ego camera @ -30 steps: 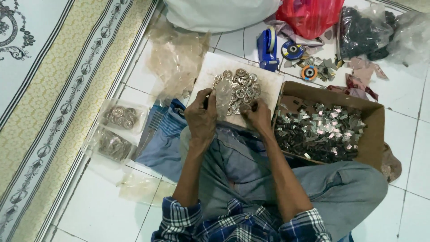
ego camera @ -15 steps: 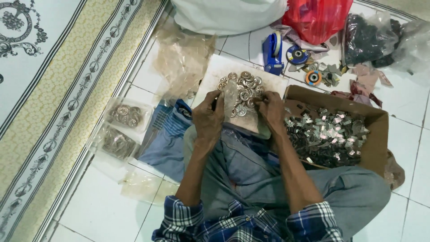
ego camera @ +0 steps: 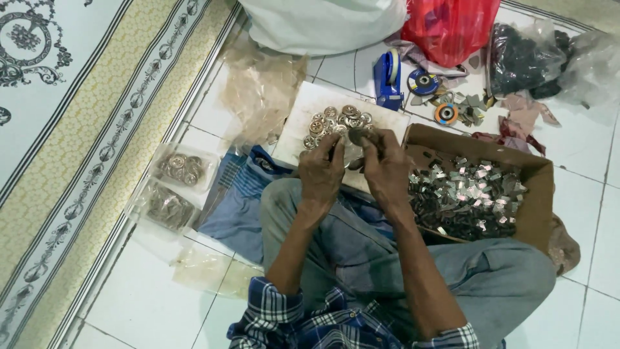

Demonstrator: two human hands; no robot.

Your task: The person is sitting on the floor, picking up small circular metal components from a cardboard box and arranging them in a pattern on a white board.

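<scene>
a white tiled floor carries everything. along the left of the frame a patterned carpet in cream, yellow and grey lies on it. near the carpet's edge, left of centre, sit two clear bags of round metal pieces. a crumpled clear plastic sheet lies at upper centre, beside a white board topped with metal rings. a blue striped cloth lies below the board. at right centre stands an open cardboard box of small silvery parts. along the top edge rest a white sack, a red plastic bag, a blue tape dispenser and dark bagged goods.
</scene>
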